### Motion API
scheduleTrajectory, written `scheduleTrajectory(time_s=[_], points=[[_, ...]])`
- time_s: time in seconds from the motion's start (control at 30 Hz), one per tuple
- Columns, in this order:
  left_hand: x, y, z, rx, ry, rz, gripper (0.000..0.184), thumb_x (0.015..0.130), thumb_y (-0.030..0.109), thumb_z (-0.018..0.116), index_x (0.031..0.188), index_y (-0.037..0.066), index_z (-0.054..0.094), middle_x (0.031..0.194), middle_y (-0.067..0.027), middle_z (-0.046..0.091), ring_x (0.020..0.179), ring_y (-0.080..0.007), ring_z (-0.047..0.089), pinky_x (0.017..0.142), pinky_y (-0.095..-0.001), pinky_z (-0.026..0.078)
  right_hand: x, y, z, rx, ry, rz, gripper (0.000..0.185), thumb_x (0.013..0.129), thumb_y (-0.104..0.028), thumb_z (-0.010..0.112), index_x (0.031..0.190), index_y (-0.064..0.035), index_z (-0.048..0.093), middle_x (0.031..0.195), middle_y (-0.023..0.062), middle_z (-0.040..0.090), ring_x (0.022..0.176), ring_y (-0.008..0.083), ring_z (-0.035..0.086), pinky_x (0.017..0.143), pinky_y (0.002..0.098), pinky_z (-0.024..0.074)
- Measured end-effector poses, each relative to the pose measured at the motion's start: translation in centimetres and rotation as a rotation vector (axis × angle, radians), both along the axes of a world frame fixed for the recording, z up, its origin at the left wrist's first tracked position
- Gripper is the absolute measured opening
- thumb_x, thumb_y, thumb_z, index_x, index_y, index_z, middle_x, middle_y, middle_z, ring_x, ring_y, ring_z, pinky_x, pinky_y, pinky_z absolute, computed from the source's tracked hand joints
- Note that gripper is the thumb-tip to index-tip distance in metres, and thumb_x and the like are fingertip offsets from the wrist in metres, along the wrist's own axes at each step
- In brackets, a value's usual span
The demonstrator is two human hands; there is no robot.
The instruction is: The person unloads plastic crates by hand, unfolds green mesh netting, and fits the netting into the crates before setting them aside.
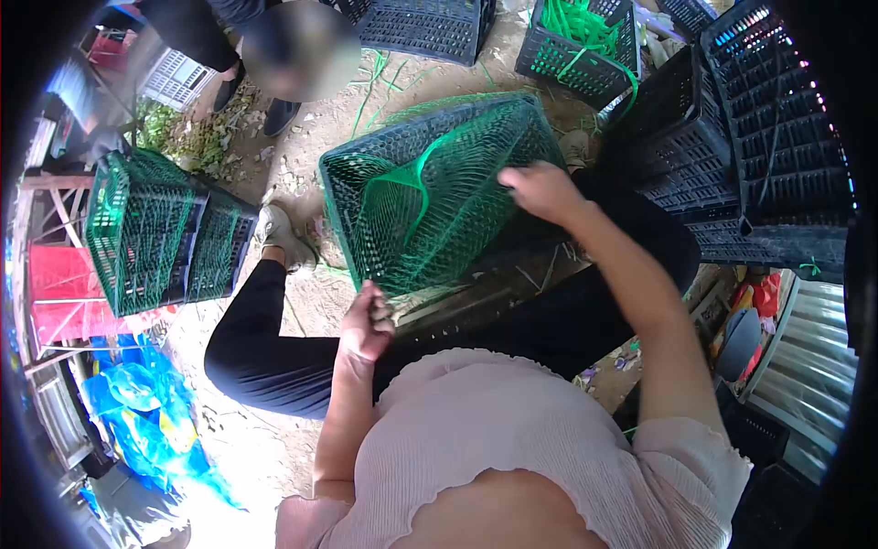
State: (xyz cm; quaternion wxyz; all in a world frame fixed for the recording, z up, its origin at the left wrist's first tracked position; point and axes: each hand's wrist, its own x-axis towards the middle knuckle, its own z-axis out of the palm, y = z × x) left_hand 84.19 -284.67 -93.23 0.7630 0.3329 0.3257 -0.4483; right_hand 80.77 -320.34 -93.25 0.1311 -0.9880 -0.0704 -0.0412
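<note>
A black plastic crate (340, 174) lies in front of my legs, with green netting (457, 188) stretched over and into it. A thicker green strip (422, 188) curves across the net inside the crate. My left hand (369, 322) is closed at the crate's near left corner, its fingers pinching the net's edge. Over the right part of the crate, my right hand (541, 190) is curled with thumb and forefinger together on the netting. The exact spot it grips is partly hidden by the fingers.
At left, a gloved hand (108, 146) of another person touches a net-covered crate (174, 233). Another crate (581, 78) holds green strips (581, 26). Black crates (782, 119) are stacked at right. Blue plastic sheeting (137, 393) lies at lower left.
</note>
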Motion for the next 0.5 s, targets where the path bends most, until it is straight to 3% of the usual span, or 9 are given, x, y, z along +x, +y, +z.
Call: scheduleTrajectory(time_s=[0.03,0.07,0.2,0.3,0.33,0.4,0.43,0.5], points=[[0.3,2.8,-2.9,-0.101,0.037,0.059,0.022,0.087,0.028,0.043,0.071,0.012,0.044,0.057,0.0045,0.034,0.045,-0.0041,0.029,0.035,-0.0148,0.021,-1.6,-1.3,1.1,-0.115,0.288,-0.044,0.012,0.077,-0.014,0.042,0.085,-0.0088,0.049,0.071,0.0134,0.058,0.068,0.0301,0.058,0.057,0.0443,0.0432],[0.4,4.8,-5.1,0.046,0.063,0.138,0.021,0.086,0.027,0.043,0.070,0.013,0.043,0.055,0.0043,0.034,0.044,-0.0050,0.028,0.036,-0.0157,0.021,-3.7,-2.7,2.9,-0.147,0.377,-0.024,0.013,0.075,-0.015,0.045,0.084,-0.0077,0.052,0.070,0.0136,0.058,0.069,0.0312,0.058,0.054,0.0428,0.0443],[0.6,2.8,-6.7,0.437,0.166,0.290,0.016,0.081,0.019,0.042,0.067,0.012,0.041,0.050,0.0037,0.030,0.040,-0.0079,0.024,0.037,-0.0200,0.022,-10.6,-7.4,3.1,-0.297,0.985,0.113,0.018,0.072,-0.017,0.050,0.083,-0.0061,0.060,0.083,0.0129,0.060,0.079,0.0303,0.058,0.066,0.0397,0.0466],[2.6,4.0,-12.4,0.629,0.275,0.231,0.015,0.075,0.012,0.040,0.059,0.012,0.039,0.047,0.0029,0.026,0.040,-0.0092,0.023,0.039,-0.0226,0.021,-10.7,-6.7,-2.8,-0.373,1.186,0.036,0.024,0.071,-0.019,0.054,0.093,-0.0105,0.059,0.095,0.0113,0.058,0.087,0.0280,0.056,0.073,0.0383,0.0449],[3.5,4.9,-13.7,0.607,0.330,0.241,0.020,0.070,0.010,0.039,0.050,0.013,0.033,0.046,0.0025,0.024,0.039,-0.0104,0.022,0.039,-0.0235,0.019,-11.0,-6.0,-5.0,-0.405,1.274,0.075,0.029,0.071,-0.019,0.054,0.098,-0.0101,0.057,0.101,0.0111,0.056,0.091,0.0271,0.055,0.075,0.0379,0.0443],[3.4,3.7,-12.9,0.728,0.372,0.248,0.022,0.067,0.010,0.039,0.048,0.014,0.029,0.046,0.0026,0.024,0.039,-0.0113,0.022,0.039,-0.0239,0.020,-11.0,-5.1,-8.0,-0.487,1.447,0.171,0.038,0.072,-0.019,0.054,0.109,-0.0092,0.052,0.112,0.0108,0.051,0.099,0.0252,0.052,0.079,0.0371,0.0431],[3.5,3.2,-12.7,0.788,0.395,0.254,0.023,0.066,0.010,0.039,0.047,0.014,0.027,0.046,0.0027,0.023,0.038,-0.0118,0.022,0.039,-0.0241,0.020,-10.8,-5.4,-8.8,-0.460,1.418,0.121,0.040,0.074,-0.021,0.052,0.112,-0.0088,0.050,0.116,0.0109,0.048,0.101,0.0249,0.051,0.080,0.0368,0.0427],[3.9,5.6,-18.3,0.713,0.480,0.204,0.022,0.065,0.012,0.038,0.048,0.014,0.024,0.046,0.0022,0.024,0.039,-0.0126,0.023,0.039,-0.0267,0.022,-11.2,-5.5,-9.9,-0.384,1.372,0.013,0.044,0.077,-0.026,0.050,0.117,-0.0079,0.045,0.122,0.0111,0.043,0.105,0.0243,0.048,0.081,0.0361,0.0419]])
